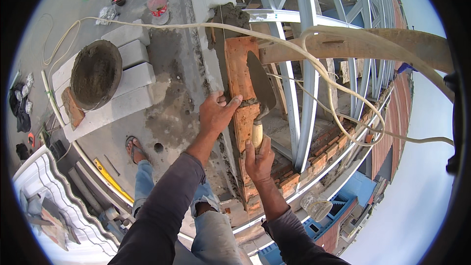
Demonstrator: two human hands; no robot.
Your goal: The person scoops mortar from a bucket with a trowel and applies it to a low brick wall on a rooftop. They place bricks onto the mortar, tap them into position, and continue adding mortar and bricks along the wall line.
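My right hand [260,161] is wrapped round the wooden handle of a trowel [262,86]. The trowel's mortar-smeared blade points away from me along the right edge of the brickwork. My left hand [214,114] is at the left side of the wall, thumb stretched out and apart from the bent fingers. That thumb touches the orange brick [241,76] near its near end, beside a grey mortar joint [250,102]. A second brick [246,123] continues the row toward me. A thin string [222,24] runs along the row's left edge.
Left, a round mortar pan [91,86] sits on white blocks [135,78]. A pale hose [196,25] crosses above the wall, looping near a wooden beam [353,46] and metal trusses [306,19]. A bottle [157,6] and yellow level [112,179] are on the floor. The right side drops to roofs.
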